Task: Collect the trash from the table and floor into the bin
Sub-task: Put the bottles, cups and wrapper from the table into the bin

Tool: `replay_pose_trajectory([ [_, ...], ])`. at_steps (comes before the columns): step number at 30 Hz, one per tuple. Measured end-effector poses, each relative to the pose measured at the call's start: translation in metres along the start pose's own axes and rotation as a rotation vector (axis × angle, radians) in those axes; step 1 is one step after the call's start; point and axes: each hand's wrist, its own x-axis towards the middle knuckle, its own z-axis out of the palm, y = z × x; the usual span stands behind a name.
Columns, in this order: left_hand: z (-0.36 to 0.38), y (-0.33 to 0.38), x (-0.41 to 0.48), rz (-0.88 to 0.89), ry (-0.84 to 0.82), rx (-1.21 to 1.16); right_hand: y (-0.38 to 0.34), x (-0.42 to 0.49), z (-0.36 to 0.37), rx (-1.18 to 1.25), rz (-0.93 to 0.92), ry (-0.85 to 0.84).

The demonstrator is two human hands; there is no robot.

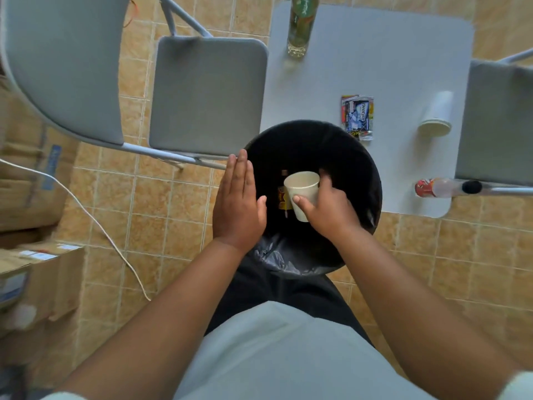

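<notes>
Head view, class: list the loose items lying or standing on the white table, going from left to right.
Glass bottle → printed wrapper → plastic bottle with red label, paper cup on its side; these last two overlap in left-right span, so their order is unclear.

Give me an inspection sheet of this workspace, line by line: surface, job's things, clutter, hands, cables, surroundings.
Surface: white table, mostly bare, on a tan tiled floor.
Job's things: black bin with dark liner, at the table's near edge; paper cup held above its opening; second paper cup lying on its side on the table; printed wrapper lying flat; small plastic bottle on its side at the near right corner; glass bottle upright at the far edge.
Clutter: cardboard boxes stacked at left.
Hands: left hand flat and empty beside the bin; right hand gripping the cup.
Cables: white cable trailing across the floor.
Surroundings: grey folding chairs left and right of the table.
</notes>
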Motion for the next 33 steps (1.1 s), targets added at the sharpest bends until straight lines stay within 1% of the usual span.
replay_pose_trajectory([
  [2,0.002,-0.001,0.004,0.022,0.067,0.0,0.0,0.005,0.002,-0.064,0.021,0.012],
  [4,0.002,-0.003,0.01,0.044,0.118,-0.018,-0.005,0.008,-0.005,-0.051,-0.018,0.067],
  [7,-0.001,-0.007,0.018,0.049,0.128,-0.03,-0.021,0.013,-0.026,0.083,-0.18,0.217],
  [11,-0.007,-0.014,0.029,0.05,0.122,-0.043,-0.056,0.035,-0.065,0.182,-0.418,0.486],
  [14,-0.011,-0.018,0.037,0.032,0.111,-0.061,-0.082,0.072,-0.092,0.188,-0.503,0.629],
  [16,-0.013,-0.018,0.039,0.029,0.11,-0.066,-0.095,0.104,-0.106,0.14,-0.525,0.668],
  [24,-0.005,-0.019,0.03,0.083,0.153,-0.083,-0.153,0.24,-0.142,-0.317,-0.392,0.536],
  [28,0.001,-0.018,0.023,0.084,0.193,-0.093,-0.162,0.285,-0.148,-0.498,-0.256,0.38],
  [30,0.003,-0.016,0.022,0.071,0.203,-0.105,-0.161,0.297,-0.147,-0.537,-0.234,0.331],
  [31,0.004,-0.015,0.022,0.066,0.205,-0.111,-0.16,0.299,-0.147,-0.547,-0.241,0.338],
  [33,0.005,-0.012,0.023,0.059,0.214,-0.121,-0.156,0.299,-0.144,-0.559,-0.282,0.405],
])
